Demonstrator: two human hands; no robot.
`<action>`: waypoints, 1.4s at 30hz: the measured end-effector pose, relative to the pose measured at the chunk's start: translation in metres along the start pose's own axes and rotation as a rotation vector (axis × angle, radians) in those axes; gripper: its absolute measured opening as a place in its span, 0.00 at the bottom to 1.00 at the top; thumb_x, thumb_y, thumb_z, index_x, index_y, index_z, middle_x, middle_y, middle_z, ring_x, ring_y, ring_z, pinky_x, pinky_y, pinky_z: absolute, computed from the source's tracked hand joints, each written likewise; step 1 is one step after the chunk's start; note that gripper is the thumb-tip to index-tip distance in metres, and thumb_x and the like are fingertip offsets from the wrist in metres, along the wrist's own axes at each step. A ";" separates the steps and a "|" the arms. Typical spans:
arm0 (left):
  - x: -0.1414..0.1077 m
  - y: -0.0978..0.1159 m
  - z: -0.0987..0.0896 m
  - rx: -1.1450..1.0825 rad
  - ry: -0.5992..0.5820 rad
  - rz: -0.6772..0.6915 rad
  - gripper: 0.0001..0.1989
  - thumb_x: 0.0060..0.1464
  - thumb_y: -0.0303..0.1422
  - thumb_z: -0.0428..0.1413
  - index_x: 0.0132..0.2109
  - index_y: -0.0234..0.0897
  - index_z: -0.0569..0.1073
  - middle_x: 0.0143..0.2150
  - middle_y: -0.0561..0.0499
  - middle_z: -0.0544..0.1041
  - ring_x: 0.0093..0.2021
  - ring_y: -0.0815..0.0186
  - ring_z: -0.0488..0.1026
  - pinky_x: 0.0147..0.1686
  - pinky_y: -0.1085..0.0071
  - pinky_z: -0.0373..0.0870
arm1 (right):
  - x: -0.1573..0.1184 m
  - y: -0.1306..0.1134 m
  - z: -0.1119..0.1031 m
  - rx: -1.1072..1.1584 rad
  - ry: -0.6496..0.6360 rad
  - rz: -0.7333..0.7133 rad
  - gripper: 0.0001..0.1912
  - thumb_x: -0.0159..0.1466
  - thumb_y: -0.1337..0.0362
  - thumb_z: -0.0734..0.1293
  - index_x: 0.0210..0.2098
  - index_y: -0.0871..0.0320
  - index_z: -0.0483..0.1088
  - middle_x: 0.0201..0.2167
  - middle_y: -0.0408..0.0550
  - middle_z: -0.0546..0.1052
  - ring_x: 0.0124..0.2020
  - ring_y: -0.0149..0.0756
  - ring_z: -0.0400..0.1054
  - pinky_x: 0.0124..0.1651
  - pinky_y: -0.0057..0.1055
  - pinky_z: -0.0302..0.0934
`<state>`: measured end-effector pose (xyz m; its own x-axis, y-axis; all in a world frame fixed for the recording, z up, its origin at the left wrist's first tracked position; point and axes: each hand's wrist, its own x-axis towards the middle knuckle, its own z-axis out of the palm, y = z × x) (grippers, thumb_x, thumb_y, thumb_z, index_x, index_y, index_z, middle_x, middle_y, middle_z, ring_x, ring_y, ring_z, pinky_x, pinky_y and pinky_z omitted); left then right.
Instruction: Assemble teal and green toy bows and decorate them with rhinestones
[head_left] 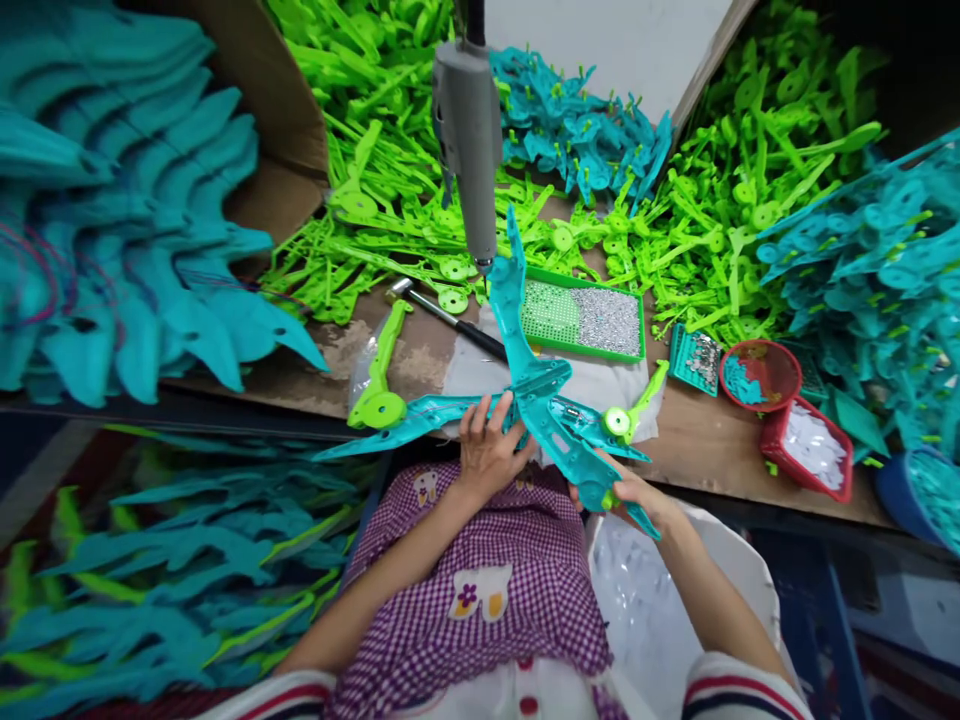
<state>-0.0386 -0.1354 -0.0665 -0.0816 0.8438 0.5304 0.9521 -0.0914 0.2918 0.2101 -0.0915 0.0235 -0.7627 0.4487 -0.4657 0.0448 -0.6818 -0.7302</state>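
A long teal plastic shell (562,440), curved like a toy's body half, rises at a slant over the bench edge. My right hand (636,497) is closed around its near end, beside a small lime-green knob. Beneath it lies another teal shell (420,413), pointing left, with its hollow side up and a thin wire along it. My left hand (491,447) rests on this lower shell, fingers spread and fingertips close to where the two shells cross. Lime-green limb pieces with round discs sit to the left (381,400) and right (619,420).
A grey electric screwdriver (469,150) hangs over the bench. Behind the shells are a hammer (450,318) and a green screw tray (641,330). Red bowls (772,375) of small parts stand right. Teal shells are stacked left (172,250); lime-green parts (360,240) are heaped behind.
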 end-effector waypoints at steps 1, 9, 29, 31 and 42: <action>0.001 0.001 0.000 0.004 0.013 -0.012 0.17 0.59 0.42 0.59 0.54 0.52 0.78 0.64 0.46 0.66 0.66 0.48 0.57 0.66 0.49 0.50 | -0.006 -0.001 -0.003 -0.069 0.037 -0.021 0.37 0.51 0.43 0.75 0.55 0.53 0.67 0.45 0.52 0.79 0.42 0.42 0.75 0.38 0.32 0.64; 0.009 0.014 -0.018 0.005 -0.161 -0.099 0.17 0.61 0.41 0.56 0.56 0.50 0.77 0.57 0.42 0.71 0.58 0.48 0.62 0.61 0.48 0.54 | -0.070 0.005 -0.020 -1.026 0.404 -0.228 0.33 0.60 0.53 0.72 0.63 0.40 0.63 0.62 0.50 0.68 0.64 0.53 0.62 0.65 0.54 0.57; 0.005 0.025 -0.025 0.001 -0.310 -0.174 0.27 0.67 0.47 0.45 0.34 0.37 0.81 0.45 0.39 0.71 0.49 0.51 0.62 0.51 0.51 0.59 | -0.019 -0.093 -0.012 -1.700 0.279 -0.338 0.32 0.63 0.52 0.69 0.65 0.45 0.63 0.58 0.53 0.66 0.59 0.52 0.63 0.62 0.51 0.60; 0.005 0.024 -0.026 0.007 -0.309 -0.168 0.27 0.67 0.48 0.44 0.35 0.38 0.81 0.45 0.39 0.71 0.50 0.51 0.62 0.51 0.51 0.59 | -0.019 -0.096 -0.011 -1.724 0.275 -0.359 0.32 0.63 0.52 0.69 0.66 0.45 0.63 0.58 0.53 0.67 0.59 0.52 0.63 0.62 0.52 0.60; 0.006 0.021 -0.033 0.023 -0.367 -0.142 0.25 0.67 0.47 0.44 0.47 0.36 0.80 0.48 0.36 0.70 0.51 0.47 0.63 0.52 0.50 0.57 | -0.004 -0.093 -0.022 -1.742 0.244 -0.386 0.33 0.63 0.51 0.70 0.65 0.46 0.61 0.58 0.54 0.66 0.60 0.52 0.62 0.63 0.52 0.58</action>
<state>-0.0291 -0.1495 -0.0309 -0.1062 0.9805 0.1653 0.9455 0.0481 0.3219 0.2236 -0.0177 0.0822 -0.7982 0.5944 -0.0980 0.5851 0.7262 -0.3610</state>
